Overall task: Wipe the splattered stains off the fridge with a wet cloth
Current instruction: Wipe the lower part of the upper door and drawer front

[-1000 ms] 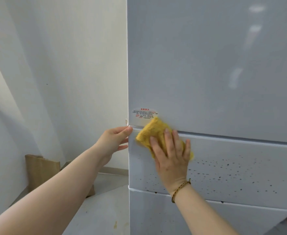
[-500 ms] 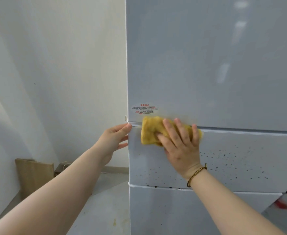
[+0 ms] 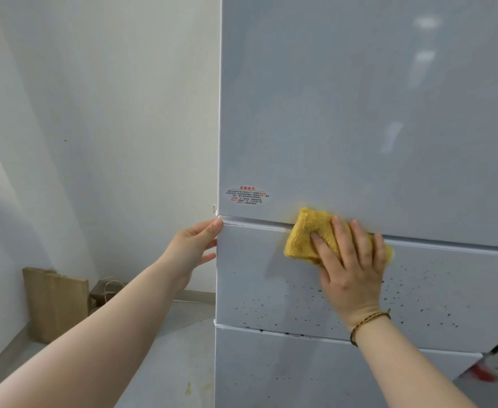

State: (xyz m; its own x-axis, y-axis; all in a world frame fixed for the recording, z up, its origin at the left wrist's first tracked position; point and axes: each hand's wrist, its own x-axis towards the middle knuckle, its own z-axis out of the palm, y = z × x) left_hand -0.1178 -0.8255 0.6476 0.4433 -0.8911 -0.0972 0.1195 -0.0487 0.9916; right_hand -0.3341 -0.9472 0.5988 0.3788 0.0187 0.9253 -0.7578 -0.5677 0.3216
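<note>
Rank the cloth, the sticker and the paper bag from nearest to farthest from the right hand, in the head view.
1. Cloth: pressed under the right hand.
2. Sticker: up and to the left.
3. Paper bag: far left, low down.

The right hand (image 3: 351, 269) is laid flat against the front of the fridge (image 3: 359, 113), at the seam between its upper door and its middle drawer. The fingers are held straight and slightly spread, pointed upward, and a yellow cloth (image 3: 303, 237) is pressed beneath them. A thin cord bracelet (image 3: 368, 322) is worn at the right wrist, and the forearm is raised to the fridge front from below. The left hand (image 3: 193, 248) is held at the fridge's left edge, level with the same seam. Its fingers are straight, and the edge is touched by the index fingertip. The left arm is stretched out long towards that edge.
</note>
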